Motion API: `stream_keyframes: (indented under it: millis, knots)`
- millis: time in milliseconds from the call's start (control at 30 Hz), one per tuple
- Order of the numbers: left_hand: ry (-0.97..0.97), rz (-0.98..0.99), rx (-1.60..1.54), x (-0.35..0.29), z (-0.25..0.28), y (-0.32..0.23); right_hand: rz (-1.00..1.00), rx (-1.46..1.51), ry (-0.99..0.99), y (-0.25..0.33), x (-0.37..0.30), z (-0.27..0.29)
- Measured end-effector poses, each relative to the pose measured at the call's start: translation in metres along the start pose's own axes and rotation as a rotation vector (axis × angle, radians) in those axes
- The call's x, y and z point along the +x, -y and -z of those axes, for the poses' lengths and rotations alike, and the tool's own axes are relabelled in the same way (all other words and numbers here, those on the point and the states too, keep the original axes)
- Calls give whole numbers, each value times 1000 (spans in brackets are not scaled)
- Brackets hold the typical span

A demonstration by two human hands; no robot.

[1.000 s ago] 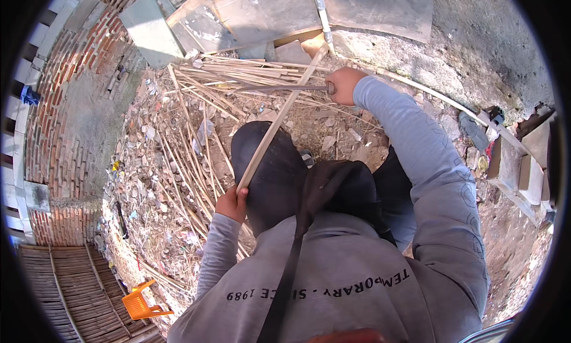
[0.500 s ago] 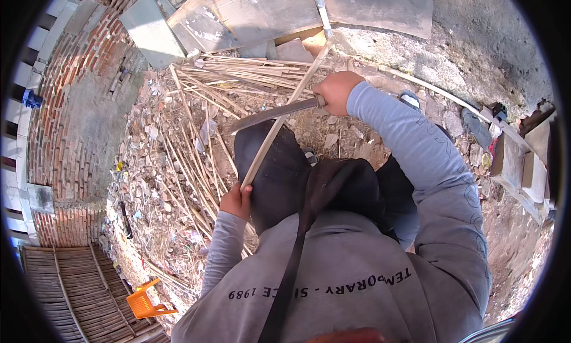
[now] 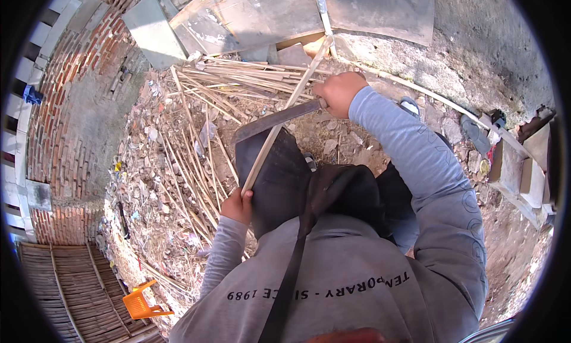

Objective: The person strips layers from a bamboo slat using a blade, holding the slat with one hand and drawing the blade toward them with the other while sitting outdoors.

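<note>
A long pale strip of split bamboo slants up from my left thigh toward the wall. Its near end is in my left hand, fingers closed around it. My right hand grips the handle of a machete. The wide blade lies across the strip above my left knee, its tip pointing left. Most of the machete's handle is hidden in my fist.
Many bamboo strips lie heaped beyond my knees, more to the left on littered ground. A white pipe runs along the right wall. Wooden blocks stand at right, an orange plastic chair at lower left, sandals near the pipe.
The machete's blade has turned slightly, showing more of its flat side. Both hands keep their grip and have barely shifted.
</note>
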State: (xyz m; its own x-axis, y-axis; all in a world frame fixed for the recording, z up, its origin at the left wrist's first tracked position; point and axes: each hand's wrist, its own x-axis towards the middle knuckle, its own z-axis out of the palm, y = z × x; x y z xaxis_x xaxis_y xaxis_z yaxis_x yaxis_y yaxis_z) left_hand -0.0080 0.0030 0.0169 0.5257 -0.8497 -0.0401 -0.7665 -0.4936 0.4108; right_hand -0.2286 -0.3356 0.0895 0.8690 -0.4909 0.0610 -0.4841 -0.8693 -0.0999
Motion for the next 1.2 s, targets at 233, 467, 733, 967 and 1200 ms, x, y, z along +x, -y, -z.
stream_keyframes:
  millis: [233,467,733,967,1200]
  knots:
    - [100,7,-8,7,12,-1,-322,189,27,-54,1,-2]
    - [28,-24,-19,-2,-4,12,16,-32,32,-17,-1,5]
    - [152,100,-22,-2,1,18,-350,160,-55,-45,2,7]
    - [93,55,-90,-5,-8,25,33,-67,28,-15,3,18]
    - [106,-5,-54,8,6,9,-359,143,29,-71,4,2]
